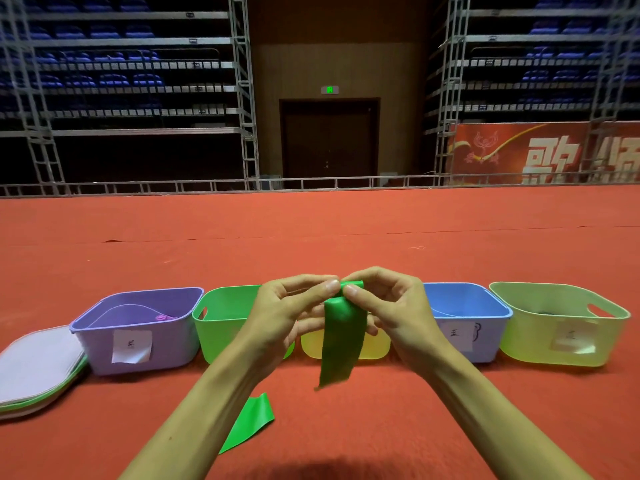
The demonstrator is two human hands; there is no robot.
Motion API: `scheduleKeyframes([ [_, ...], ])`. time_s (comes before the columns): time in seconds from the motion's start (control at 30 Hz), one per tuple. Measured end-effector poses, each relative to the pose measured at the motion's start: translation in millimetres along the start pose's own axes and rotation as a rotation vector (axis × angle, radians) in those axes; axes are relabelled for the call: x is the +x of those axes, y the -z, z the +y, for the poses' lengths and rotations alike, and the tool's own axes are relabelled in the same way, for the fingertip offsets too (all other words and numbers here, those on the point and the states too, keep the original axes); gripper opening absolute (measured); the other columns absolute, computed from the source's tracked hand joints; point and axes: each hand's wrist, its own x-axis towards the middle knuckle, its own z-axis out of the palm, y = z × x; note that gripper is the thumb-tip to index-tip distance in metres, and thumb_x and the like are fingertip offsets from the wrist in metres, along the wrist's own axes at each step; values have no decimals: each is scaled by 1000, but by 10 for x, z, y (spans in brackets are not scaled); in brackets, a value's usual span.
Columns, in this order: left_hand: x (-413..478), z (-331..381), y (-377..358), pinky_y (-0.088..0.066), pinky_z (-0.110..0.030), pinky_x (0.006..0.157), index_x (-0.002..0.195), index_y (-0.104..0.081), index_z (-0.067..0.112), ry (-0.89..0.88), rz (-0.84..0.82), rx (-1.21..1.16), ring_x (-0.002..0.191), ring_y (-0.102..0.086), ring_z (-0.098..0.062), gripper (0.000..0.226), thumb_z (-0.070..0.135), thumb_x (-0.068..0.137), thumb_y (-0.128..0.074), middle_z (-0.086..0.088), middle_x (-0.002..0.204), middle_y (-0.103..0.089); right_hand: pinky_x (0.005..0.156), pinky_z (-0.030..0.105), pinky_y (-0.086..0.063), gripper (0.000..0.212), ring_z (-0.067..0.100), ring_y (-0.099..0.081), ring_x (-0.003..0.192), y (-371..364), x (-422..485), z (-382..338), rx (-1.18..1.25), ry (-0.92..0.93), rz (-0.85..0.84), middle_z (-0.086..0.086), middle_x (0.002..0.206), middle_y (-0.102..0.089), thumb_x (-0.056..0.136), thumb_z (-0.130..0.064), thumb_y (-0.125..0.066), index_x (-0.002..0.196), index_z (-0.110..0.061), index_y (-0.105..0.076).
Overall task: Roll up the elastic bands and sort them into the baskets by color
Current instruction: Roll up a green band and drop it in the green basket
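A green elastic band (341, 341) hangs from both hands above the red carpet, its top end folded into a small roll. My left hand (280, 313) and my right hand (388, 306) pinch that rolled top between thumbs and fingertips. Behind the hands stands a row of baskets: purple (138, 327) with a pink roll (165, 317) inside, green (221, 317), yellow (377, 348) mostly hidden by the band, blue (467, 317) and pale yellow-green (561, 323). A second green band (251, 420) lies flat on the carpet under my left forearm.
A stack of flat basket lids (38, 368) lies at the far left beside the purple basket. Red carpet (346, 230) stretches far behind the baskets to a metal railing (311, 183) and seating stands.
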Motion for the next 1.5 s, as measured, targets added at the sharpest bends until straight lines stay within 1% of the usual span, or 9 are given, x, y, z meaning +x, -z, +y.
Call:
scheduleKeyframes([
  [0.17,-4,-8,-4,-60,-29,76,95,-79,4,-46,15,29,89,-76,-25,24,13,73,-78,-19,98,-78,44,22,-39,19,28,-48,65,29,-15,13,15,-29,-51,19,86,-71,84,-8,-80,101,-4,-73],
  [0.3,-9,-8,-15,-59,-26,77,103,-77,3,-68,23,36,96,-75,-25,32,7,71,-78,-20,103,-77,41,25,-35,26,35,-43,64,16,18,13,-30,-84,-1,15,76,-65,81,-28,-84,92,-6,-73],
  [0.43,-12,-31,-19,-60,-31,79,109,-74,0,-44,11,1,99,-75,-31,38,11,72,-79,-21,106,-76,41,22,-37,20,21,-46,54,0,7,1,22,-22,3,14,70,-64,82,-18,-79,91,-2,-71],
  [0.6,-20,-35,-12,-60,-29,75,94,-79,3,-27,23,-13,87,-75,-25,27,22,75,-77,-20,98,-77,42,23,-38,22,26,-46,63,17,-11,15,51,-56,-30,16,81,-66,83,-13,-83,97,-4,-69],
  [0.73,-20,-34,18,-59,-26,78,107,-76,0,-64,31,31,101,-74,-25,36,10,73,-78,-19,106,-77,41,24,-37,32,28,-46,62,15,8,30,24,-145,-26,13,79,-66,77,-37,-84,88,-10,-73],
  [1.03,-40,-27,26,-60,-30,75,99,-75,0,5,5,-8,88,-76,-27,29,19,77,-77,-18,98,-77,43,22,-36,21,23,-47,60,4,-13,14,45,-63,-36,13,82,-68,83,-14,-80,96,-3,-68],
  [1.2,-35,-36,50,-59,-25,76,104,-75,1,-54,58,11,94,-75,-23,34,4,70,-79,-18,103,-78,42,26,-35,41,35,-41,66,-1,9,74,-38,-176,-2,18,79,-61,75,-45,-84,92,-10,-72],
  [1.33,-45,-74,75,-59,-27,75,109,-75,3,-34,63,43,100,-74,-26,31,-6,79,-75,-15,107,-77,41,23,-37,20,22,-42,56,-13,1,99,-13,-126,13,13,72,-64,84,-29,-82,87,-11,-72],
  [1.5,-43,-51,54,-59,-30,75,103,-77,2,30,6,30,85,-75,-22,35,23,75,-79,-14,101,-77,44,23,-37,13,13,-53,60,-20,-36,61,22,-56,-47,8,81,-69,87,-15,-76,95,-8,-69],
])
